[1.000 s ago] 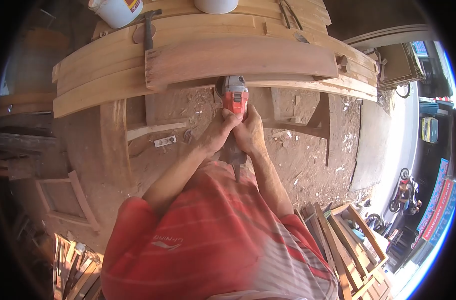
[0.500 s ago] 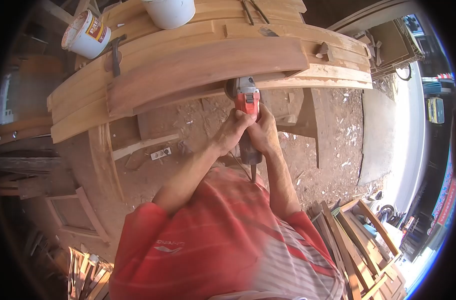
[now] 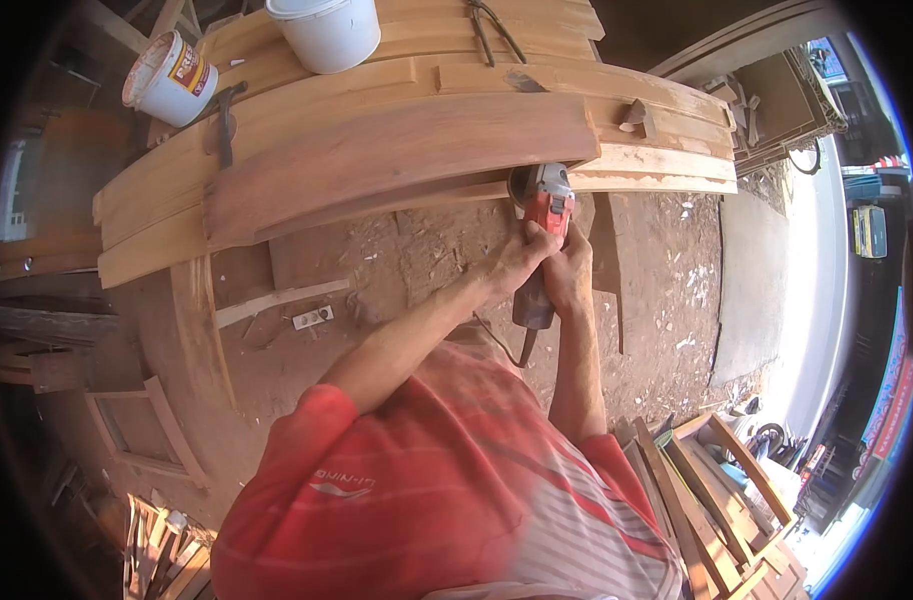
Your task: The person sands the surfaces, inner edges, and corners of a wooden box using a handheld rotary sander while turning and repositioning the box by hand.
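Where board [image 3: 401, 150] nearly ends, hands [image 3: 570, 270] grip grinder [image 3: 548, 208]

Red grinder [image 3: 549, 206], beside long brown board [image 3: 406, 150]

I am remotely viewing a red, silver and black handheld grinder [image 3: 549, 208] and a long reddish-brown wooden board [image 3: 396, 150]. Flat honey-yellow wooden planks [image 3: 151, 190] and a round white plastic bucket [image 3: 328, 36] are looking paler; a fabric shirt [image 3: 396, 480] is mixing red with grey-and-white stripes.
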`<state>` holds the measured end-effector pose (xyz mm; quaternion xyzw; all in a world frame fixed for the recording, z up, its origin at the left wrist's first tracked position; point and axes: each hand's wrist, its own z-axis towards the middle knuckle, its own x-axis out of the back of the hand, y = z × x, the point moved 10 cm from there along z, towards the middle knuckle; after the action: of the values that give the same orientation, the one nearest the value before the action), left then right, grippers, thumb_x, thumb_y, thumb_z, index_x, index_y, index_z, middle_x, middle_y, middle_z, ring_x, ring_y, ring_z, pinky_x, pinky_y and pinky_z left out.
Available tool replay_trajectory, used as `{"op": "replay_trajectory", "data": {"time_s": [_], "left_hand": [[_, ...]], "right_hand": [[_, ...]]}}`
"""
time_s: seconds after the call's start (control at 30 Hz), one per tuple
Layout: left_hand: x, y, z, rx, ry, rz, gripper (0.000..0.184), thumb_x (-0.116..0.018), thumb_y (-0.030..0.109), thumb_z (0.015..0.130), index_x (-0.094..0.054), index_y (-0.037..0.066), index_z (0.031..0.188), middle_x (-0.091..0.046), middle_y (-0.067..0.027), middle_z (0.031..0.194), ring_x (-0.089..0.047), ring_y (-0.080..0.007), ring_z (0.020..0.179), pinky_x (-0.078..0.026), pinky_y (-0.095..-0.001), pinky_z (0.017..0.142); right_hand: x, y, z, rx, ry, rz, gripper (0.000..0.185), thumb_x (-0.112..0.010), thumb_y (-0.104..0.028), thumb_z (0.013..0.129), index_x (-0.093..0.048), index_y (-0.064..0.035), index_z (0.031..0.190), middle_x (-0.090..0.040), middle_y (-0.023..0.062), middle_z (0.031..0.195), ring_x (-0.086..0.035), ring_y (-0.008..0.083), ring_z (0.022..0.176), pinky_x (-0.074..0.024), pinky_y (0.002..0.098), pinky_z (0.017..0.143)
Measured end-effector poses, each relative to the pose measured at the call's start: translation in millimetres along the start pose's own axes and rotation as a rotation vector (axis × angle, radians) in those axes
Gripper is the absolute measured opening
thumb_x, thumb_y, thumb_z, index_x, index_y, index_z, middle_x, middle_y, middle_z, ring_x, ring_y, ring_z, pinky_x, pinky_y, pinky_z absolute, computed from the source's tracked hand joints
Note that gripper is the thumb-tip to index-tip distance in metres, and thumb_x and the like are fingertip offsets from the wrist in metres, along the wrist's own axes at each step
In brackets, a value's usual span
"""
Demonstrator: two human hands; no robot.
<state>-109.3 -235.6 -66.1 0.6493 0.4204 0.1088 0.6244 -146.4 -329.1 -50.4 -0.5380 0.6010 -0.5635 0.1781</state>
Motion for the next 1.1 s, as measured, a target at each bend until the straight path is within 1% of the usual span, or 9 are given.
{"op": "replay_trajectory", "data": {"time_s": [0.17, 0.4, 0.53, 0.6, 0.73, 0.8, 0.87, 0.93, 1.1], "left_hand": [[12.8, -5.8, -20.5, 0.050, 0.053, -0.063, 0.050, -0.056, 0.043, 0.100, -0.063, 0.001, 0.125, -0.065, -0.0081, 0.116, -0.061, -0.0152, 0.111, -0.048, -0.0355, 0.101], [0.9, -21.7, 7.7, 0.037, -0.016, 0.034, 0.046, -0.058, 0.043, 0.100, -0.064, 0.001, 0.119, -0.064, -0.0057, 0.110, -0.058, -0.0134, 0.105, -0.049, -0.0335, 0.094], [7.2, -2.8, -9.0, -0.049, 0.055, 0.011, 0.043, -0.059, 0.042, 0.101, -0.065, 0.001, 0.113, -0.063, -0.0038, 0.107, -0.057, -0.0121, 0.103, -0.048, -0.0333, 0.093], [21.9, -18.3, -26.0, 0.062, 0.023, -0.021, 0.044, -0.059, 0.043, 0.101, -0.066, 0.001, 0.114, -0.063, -0.0033, 0.108, -0.057, -0.0122, 0.103, -0.048, -0.0331, 0.094], [68.4, 2.4, -83.0, 0.030, 0.072, -0.043, 0.044, -0.059, 0.044, 0.102, -0.067, 0.002, 0.113, -0.064, -0.0035, 0.107, -0.058, -0.0126, 0.105, -0.048, -0.0330, 0.095], [108.4, -18.9, -117.0, 0.137, 0.180, -0.043, 0.052, -0.059, 0.042, 0.103, -0.056, 0.000, 0.133, -0.061, -0.0054, 0.120, -0.055, -0.0127, 0.115, -0.046, -0.0333, 0.102], [129.5, -17.3, -150.7, 0.121, 0.290, -0.074, 0.053, -0.059, 0.042, 0.103, -0.054, 0.001, 0.136, -0.061, -0.0060, 0.122, -0.055, -0.0133, 0.116, -0.045, -0.0338, 0.103], [155.3, -14.0, -175.0, 0.101, 0.409, -0.108, 0.055, -0.058, 0.042, 0.103, -0.052, 0.001, 0.138, -0.060, -0.0065, 0.125, -0.055, -0.0139, 0.118, -0.045, -0.0343, 0.104], [152.3, 1.9, -180.6, 0.090, 0.365, -0.055, 0.059, -0.058, 0.046, 0.104, -0.052, 0.000, 0.141, -0.061, -0.0091, 0.126, -0.056, -0.0171, 0.123, -0.045, -0.0350, 0.108]], "right_hand": [[-24.0, 7.1, -5.3, -0.010, -0.090, -0.021, 0.059, -0.080, -0.044, 0.087, -0.068, 0.0037, 0.119, -0.074, 0.0211, 0.104, -0.072, 0.0293, 0.098, -0.0540, 0.0429, 0.089], [7.1, 9.0, 1.7, -0.032, -0.005, -0.044, 0.058, -0.079, -0.044, 0.088, -0.067, 0.0056, 0.114, -0.073, 0.0200, 0.095, -0.071, 0.0251, 0.090, -0.0555, 0.0414, 0.083], [-2.7, 6.4, -6.2, -0.020, -0.038, -0.008, 0.061, -0.080, -0.045, 0.087, -0.066, 0.0047, 0.119, -0.074, 0.0209, 0.101, -0.072, 0.0259, 0.095, -0.0557, 0.0411, 0.085], [-22.9, 0.2, -15.2, -0.020, -0.078, -0.029, 0.062, -0.080, -0.045, 0.087, -0.066, 0.0044, 0.122, -0.074, 0.0219, 0.104, -0.072, 0.0283, 0.098, -0.0558, 0.0418, 0.087], [-90.7, -23.4, -42.1, -0.019, -0.236, -0.070, 0.068, -0.079, -0.044, 0.087, -0.062, 0.0036, 0.132, -0.073, 0.0271, 0.115, -0.073, 0.0375, 0.110, -0.0561, 0.0456, 0.093], [-128.1, -33.4, -59.7, -0.018, -0.323, -0.072, 0.073, -0.077, -0.046, 0.087, -0.058, 0.0043, 0.137, -0.073, 0.0296, 0.116, -0.072, 0.0416, 0.112, -0.0560, 0.0480, 0.094], [-162.5, -38.3, -72.9, 0.028, -0.383, -0.134, 0.081, -0.074, -0.050, 0.087, -0.053, 0.0059, 0.141, -0.072, 0.0324, 0.119, -0.070, 0.0475, 0.116, -0.0557, 0.0510, 0.097], [-185.9, -45.7, -85.9, 0.053, -0.393, -0.119, 0.067, -0.075, -0.043, 0.087, -0.061, 0.0029, 0.134, -0.073, 0.0286, 0.116, -0.072, 0.0418, 0.113, -0.0552, 0.0473, 0.094], [-188.4, -52.8, -94.4, 0.040, -0.367, -0.125, 0.066, -0.079, -0.043, 0.087, -0.063, 0.0030, 0.131, -0.074, 0.0247, 0.112, -0.073, 0.0357, 0.108, -0.0556, 0.0438, 0.093]]}}
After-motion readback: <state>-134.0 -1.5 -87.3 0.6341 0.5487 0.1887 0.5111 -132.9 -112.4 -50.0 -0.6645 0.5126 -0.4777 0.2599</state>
